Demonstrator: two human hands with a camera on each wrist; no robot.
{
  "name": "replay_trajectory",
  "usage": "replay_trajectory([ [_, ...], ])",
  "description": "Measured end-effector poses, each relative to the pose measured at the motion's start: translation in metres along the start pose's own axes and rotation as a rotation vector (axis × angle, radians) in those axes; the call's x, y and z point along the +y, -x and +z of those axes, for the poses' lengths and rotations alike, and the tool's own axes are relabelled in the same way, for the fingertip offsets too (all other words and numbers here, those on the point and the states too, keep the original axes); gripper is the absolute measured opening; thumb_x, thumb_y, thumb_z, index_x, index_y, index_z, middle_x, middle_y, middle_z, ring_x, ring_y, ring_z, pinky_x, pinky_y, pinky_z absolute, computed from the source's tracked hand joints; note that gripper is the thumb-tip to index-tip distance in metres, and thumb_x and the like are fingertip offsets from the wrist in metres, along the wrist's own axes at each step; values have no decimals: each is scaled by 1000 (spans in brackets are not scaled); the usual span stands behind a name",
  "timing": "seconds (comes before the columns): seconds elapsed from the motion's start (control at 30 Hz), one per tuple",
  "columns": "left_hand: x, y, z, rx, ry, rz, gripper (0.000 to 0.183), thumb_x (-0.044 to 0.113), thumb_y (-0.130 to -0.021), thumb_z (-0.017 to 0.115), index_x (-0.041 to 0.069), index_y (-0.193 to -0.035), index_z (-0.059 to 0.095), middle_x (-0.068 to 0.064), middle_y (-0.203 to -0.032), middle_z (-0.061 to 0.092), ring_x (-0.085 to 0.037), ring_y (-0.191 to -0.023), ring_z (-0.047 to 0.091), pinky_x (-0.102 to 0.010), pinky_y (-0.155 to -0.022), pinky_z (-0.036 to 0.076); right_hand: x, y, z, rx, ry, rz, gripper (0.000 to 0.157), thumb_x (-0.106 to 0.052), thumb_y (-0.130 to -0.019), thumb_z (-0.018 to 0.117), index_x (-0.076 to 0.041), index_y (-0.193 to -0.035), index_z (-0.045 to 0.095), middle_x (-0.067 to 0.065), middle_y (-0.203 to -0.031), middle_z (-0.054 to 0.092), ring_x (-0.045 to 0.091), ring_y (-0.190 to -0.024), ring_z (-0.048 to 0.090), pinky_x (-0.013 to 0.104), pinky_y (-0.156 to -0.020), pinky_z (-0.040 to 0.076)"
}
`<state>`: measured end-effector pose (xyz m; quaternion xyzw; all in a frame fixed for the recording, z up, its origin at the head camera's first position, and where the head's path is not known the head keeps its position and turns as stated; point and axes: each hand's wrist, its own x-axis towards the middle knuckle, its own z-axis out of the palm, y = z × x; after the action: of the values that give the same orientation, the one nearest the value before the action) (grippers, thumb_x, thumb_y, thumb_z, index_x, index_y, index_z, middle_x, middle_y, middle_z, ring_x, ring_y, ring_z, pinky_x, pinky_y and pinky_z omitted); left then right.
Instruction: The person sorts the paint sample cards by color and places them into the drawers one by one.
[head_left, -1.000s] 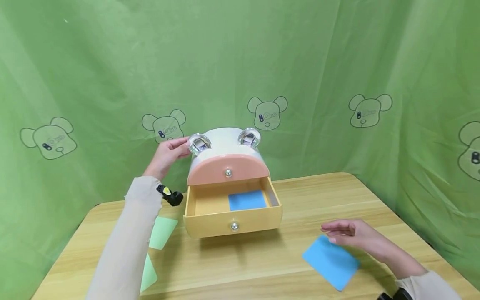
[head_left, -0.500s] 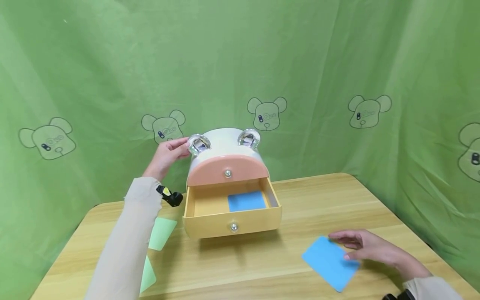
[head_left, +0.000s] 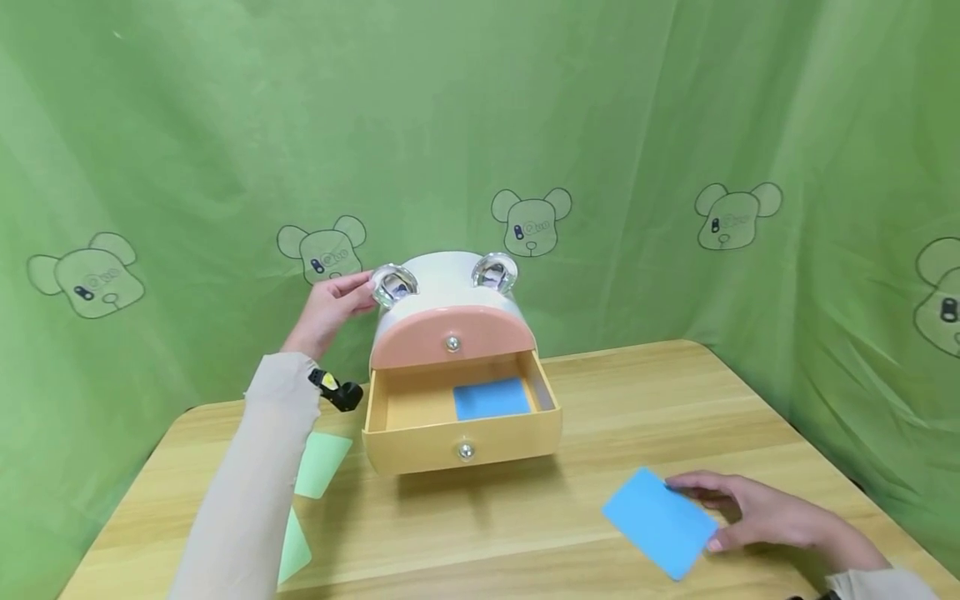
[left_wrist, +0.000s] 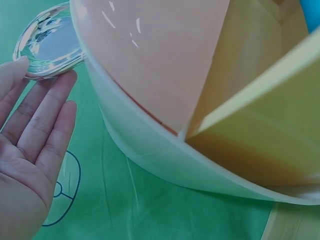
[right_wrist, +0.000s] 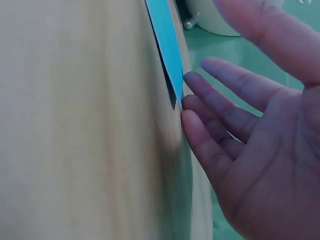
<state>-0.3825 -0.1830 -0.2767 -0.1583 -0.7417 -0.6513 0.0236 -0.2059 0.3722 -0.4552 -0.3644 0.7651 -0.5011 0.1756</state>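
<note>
A small frog-like drawer box [head_left: 457, 279], white on top with a pink upper drawer, stands at the back of the table. Its yellow lower drawer [head_left: 462, 450] is pulled out, with a blue card [head_left: 491, 399] inside. My left hand [head_left: 330, 310] pinches the box's clear shiny left ear [left_wrist: 50, 42] between thumb and fingers. On the table at the right lies another blue card [head_left: 660, 523]. My right hand [head_left: 761, 512] is at that card's right edge, its fingers loosely bent and the thumb apart from them in the right wrist view [right_wrist: 265, 125].
Two light green cards [head_left: 322, 464] lie left of the box, partly hidden by the left sleeve [head_left: 247, 475]. The wooden table [head_left: 630, 400] has a green curtain [head_left: 637, 100] with bear heads behind and beside it.
My right hand has moved down and to the right, from above the blue card to its right edge. The left hand keeps its hold on the ear.
</note>
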Motion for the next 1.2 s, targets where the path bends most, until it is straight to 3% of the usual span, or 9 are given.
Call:
replay_trajectory([
  [0.17, -1, 0, 0, 1, 2, 8, 46, 20, -92, 63, 1, -131, 51, 4, -102, 71, -7, -86, 67, -32, -95, 50, -4, 3, 5, 24, 14, 16, 60, 7, -85, 61, 12, -138, 32, 2, -142, 46, 2, -124, 46, 13, -97, 41],
  [0.37, -3, 0, -1, 3, 12, 12, 47, 21, -91, 63, 1, -132, 50, 4, -103, 71, -7, -86, 67, -38, -99, 47, -6, 1, 7, 28, 13, 22, 55, 7, -89, 56, 12, -138, 33, 3, -144, 45, -1, -126, 42, 10, -99, 37],
  [0.57, -3, 0, -1, 10, 6, 10, 47, 22, -91, 63, 2, -132, 50, 2, -105, 70, -7, -86, 67, -25, -90, 52, -9, -6, 11, 134, 208, 56, 54, -3, -89, 61, 5, -138, 41, -3, -141, 47, -7, -123, 39, 9, -94, 38],
  [0.67, -3, 0, -1, 11, 8, 8, 48, 22, -91, 63, 2, -132, 50, 1, -106, 70, -7, -86, 67, -21, -87, 53, -13, -12, 16, 188, 335, 116, 58, -14, -88, 66, -3, -140, 43, 7, -140, 48, -11, -121, 35, 9, -92, 37],
  [0.77, -3, 0, 0, 13, 8, 4, 48, 22, -91, 63, 2, -132, 50, 2, -105, 70, -7, -86, 67, -24, -89, 52, -16, -20, 21, 224, 394, 176, 66, -20, -85, 70, -7, -142, 39, 22, -141, 43, -13, -120, 32, 12, -91, 39],
  [0.83, -4, 0, 0, 13, 12, 1, 47, 22, -91, 63, 2, -132, 50, 2, -104, 71, -7, -86, 67, -29, -93, 51, -17, -24, 24, 245, 379, 223, 72, -21, -84, 71, -6, -144, 35, 27, -143, 38, -6, -123, 33, 15, -90, 40],
  [0.97, -4, 0, 1, 6, 16, -7, 47, 22, -91, 63, 2, -132, 50, 2, -105, 70, -7, -87, 67, -36, -99, 47, -19, -29, 31, 323, 417, 295, 82, -24, -81, 74, 5, -143, 30, 33, -141, 35, 32, -130, 38, 18, -90, 42],
  [1.07, -3, 0, 1, 4, 10, -4, 47, 22, -91, 63, 2, -132, 51, 1, -106, 70, -8, -87, 67, -34, -98, 48, -19, -29, 39, 390, 491, 339, 91, -29, -76, 78, 14, -139, 29, 38, -137, 36, 55, -123, 35, 39, -98, 44],
  [1.2, -2, 0, 0, 11, 12, 0, 46, 21, -91, 63, 2, -131, 51, 3, -104, 70, -8, -87, 66, -28, -93, 51, -20, -29, 52, 451, 545, 408, 103, -35, -68, 83, 18, -137, 27, 40, -134, 37, 56, -119, 35, 68, -91, 38],
])
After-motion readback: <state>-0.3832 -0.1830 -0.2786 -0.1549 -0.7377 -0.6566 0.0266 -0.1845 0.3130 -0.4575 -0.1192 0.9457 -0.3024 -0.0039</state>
